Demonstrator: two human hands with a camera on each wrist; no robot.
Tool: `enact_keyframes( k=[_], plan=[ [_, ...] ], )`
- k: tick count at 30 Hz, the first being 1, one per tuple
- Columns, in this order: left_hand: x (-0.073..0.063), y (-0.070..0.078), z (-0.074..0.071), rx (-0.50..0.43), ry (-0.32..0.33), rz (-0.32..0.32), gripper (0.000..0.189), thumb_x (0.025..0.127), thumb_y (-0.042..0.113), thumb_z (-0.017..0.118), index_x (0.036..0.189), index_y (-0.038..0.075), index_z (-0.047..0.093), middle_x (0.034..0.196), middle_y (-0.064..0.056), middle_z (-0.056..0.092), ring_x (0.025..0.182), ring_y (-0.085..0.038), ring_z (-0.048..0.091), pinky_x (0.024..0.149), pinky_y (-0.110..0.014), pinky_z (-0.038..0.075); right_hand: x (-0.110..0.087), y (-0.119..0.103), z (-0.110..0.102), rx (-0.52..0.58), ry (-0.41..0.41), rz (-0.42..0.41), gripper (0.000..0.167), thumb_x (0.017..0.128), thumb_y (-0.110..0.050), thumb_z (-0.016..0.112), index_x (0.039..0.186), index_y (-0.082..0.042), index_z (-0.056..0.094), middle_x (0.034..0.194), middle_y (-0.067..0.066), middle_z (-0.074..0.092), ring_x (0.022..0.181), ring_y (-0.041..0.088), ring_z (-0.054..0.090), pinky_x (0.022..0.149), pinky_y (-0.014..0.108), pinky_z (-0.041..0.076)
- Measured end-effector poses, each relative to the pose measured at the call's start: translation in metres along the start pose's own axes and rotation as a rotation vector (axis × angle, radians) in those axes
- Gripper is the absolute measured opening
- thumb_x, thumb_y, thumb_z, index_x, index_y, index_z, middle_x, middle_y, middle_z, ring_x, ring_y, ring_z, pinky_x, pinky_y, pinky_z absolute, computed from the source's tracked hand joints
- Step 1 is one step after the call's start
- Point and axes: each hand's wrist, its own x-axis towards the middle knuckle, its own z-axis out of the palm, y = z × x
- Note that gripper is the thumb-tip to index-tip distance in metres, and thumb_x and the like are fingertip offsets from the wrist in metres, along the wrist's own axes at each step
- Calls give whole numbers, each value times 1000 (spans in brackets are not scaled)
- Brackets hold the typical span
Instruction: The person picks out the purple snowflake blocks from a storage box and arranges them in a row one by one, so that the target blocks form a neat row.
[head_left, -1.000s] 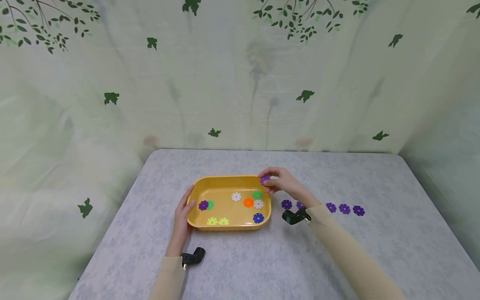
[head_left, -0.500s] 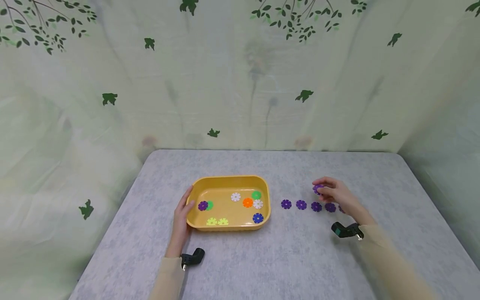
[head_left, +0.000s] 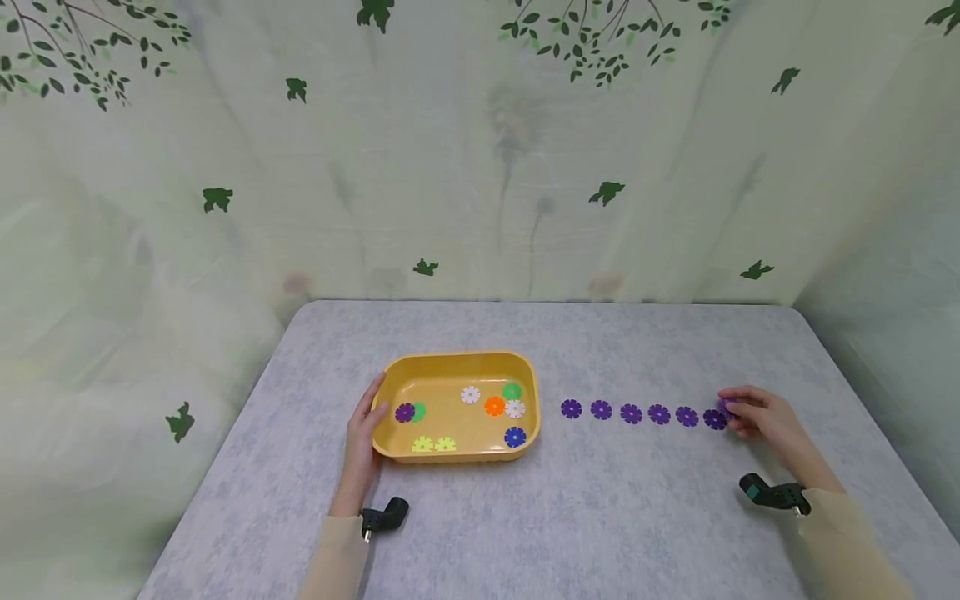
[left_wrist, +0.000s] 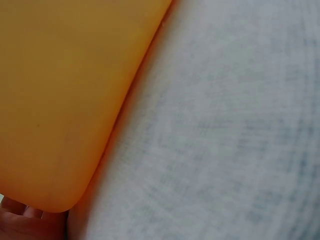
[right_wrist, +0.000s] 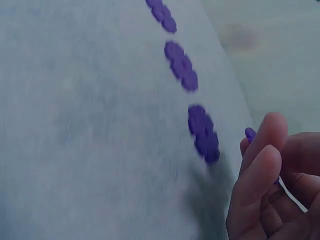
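My left hand [head_left: 362, 437] grips the left end of a yellow tray [head_left: 438, 379], thumb over the rim. In the left wrist view the outer wall of the tray [left_wrist: 65, 100] fills the left side, with part of the hand [left_wrist: 32, 222] below it. Between thumb and fingers of my right hand [head_left: 768, 421] is a purple flower-shaped disc [head_left: 725, 405], just past the right end of a row of like discs. The right wrist view shows only bits of the held disc [right_wrist: 250, 134] behind the fingertips, close to the row's last disc [right_wrist: 204, 134].
Several purple discs [head_left: 631, 413] lie spaced in a line right of the tray. Inside the tray are white [head_left: 470, 395], orange [head_left: 494, 406], green [head_left: 512, 391], blue [head_left: 515, 437], yellow [head_left: 423, 444] and purple [head_left: 404, 412] flower discs. A printed curtain [head_left: 465, 167] hangs behind the table [head_left: 600, 517].
My right hand has carried the purple disc from the tray's right back corner rightward over the row to its far right end, and lower. The left hand has stayed on the tray.
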Motion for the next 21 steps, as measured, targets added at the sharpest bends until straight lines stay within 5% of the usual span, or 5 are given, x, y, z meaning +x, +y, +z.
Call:
enact_keyframes(
  k=[14, 21],
  plan=[
    [-1, -1, -1, 11, 0, -14, 49, 101, 14, 43, 150, 18, 35, 155, 5, 27, 141, -12, 21, 113, -31, 23, -12, 15, -11, -134, 65, 65, 41, 101, -14, 44, 128, 16, 43, 94, -1, 59, 66, 12, 58, 58, 26, 54],
    [-2, -1, 1, -41, -11, 11, 48, 102, 12, 43, 149, 14, 35, 155, 1, 27, 141, -12, 23, 113, -32, 23, -3, -13, -1, 11, 43, 6, 42, 100, -28, 52, 125, 6, 50, 98, -12, 60, 71, 11, 59, 65, 21, 54]
  ],
)
